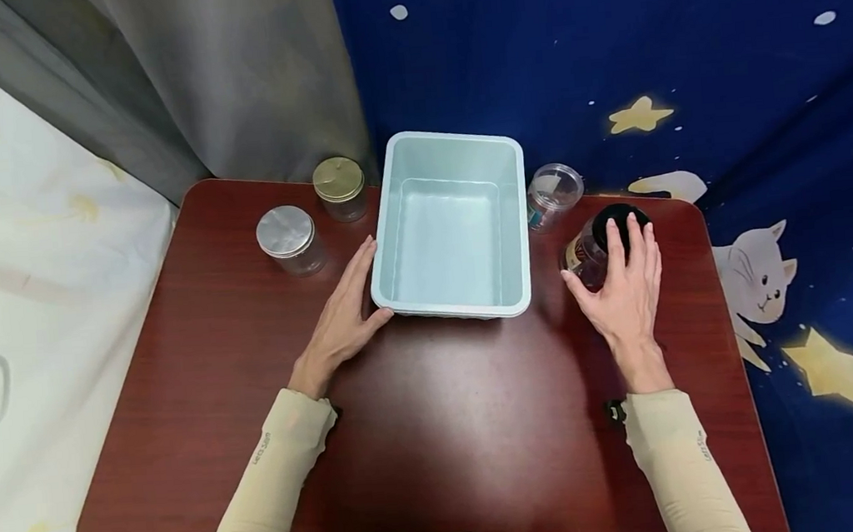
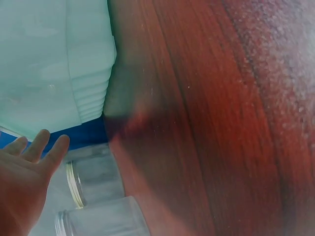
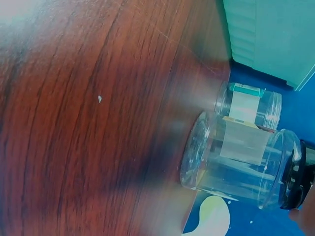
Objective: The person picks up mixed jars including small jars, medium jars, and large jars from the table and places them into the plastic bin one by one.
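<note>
A pale blue-green plastic bin (image 1: 454, 305) stands at the back middle of the table. My left hand (image 1: 342, 316) is beside its left wall, fingers straight, fingertips right at the rim in the head view. On the right, a clear jar with a black lid (image 1: 585, 255) stands upright. Over it is my right hand (image 1: 627, 292), fingers spread across the lid and thumb out to the left. In the right wrist view the clear jar (image 3: 236, 160) shows a pale label, and a fingertip (image 3: 295, 215) appears at the lid's edge.
Left of the bin stand a silver-lidded clear jar (image 1: 287, 232) and a gold-lidded one (image 1: 340, 183). A clear lidless jar (image 1: 557, 187) stands between the bin and the black-lidded jar. Curtains hang behind the dark red wooden table (image 1: 454, 431).
</note>
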Tool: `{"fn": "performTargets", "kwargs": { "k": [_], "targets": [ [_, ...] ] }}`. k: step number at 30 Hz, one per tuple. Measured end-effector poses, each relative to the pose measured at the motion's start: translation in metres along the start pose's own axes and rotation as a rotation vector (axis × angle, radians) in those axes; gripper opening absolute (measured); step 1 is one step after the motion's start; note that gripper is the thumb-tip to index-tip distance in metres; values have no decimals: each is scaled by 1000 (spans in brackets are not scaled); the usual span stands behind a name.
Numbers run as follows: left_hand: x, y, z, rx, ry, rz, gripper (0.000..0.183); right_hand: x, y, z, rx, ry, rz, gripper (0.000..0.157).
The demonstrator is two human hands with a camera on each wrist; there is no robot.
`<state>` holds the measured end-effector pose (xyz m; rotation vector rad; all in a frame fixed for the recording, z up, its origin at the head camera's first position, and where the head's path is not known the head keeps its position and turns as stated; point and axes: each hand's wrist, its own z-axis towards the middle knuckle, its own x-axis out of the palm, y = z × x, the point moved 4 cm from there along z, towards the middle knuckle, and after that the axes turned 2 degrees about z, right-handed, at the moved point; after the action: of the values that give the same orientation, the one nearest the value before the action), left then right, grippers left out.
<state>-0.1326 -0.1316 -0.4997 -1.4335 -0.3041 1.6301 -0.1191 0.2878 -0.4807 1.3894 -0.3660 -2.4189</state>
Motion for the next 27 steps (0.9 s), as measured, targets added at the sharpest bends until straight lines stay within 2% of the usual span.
{"fn": "performTargets", "kwargs": {
  "k": [9,17,22,27],
  "targets": [
    [1,-2,5,-7,-4,-3,98,-1,-6,4,42,-13,16,91],
    [1,-1,13,41,-7,-26,96,-4,-13,9,103,-55,57,93],
    [3,-1,15,18,12,-42,95,-4,-17,10,125,-55,52,96],
    [4,-1,17,-1,35,-73,91,-4,-20,9,174,-21,72,97]
  ]
}}
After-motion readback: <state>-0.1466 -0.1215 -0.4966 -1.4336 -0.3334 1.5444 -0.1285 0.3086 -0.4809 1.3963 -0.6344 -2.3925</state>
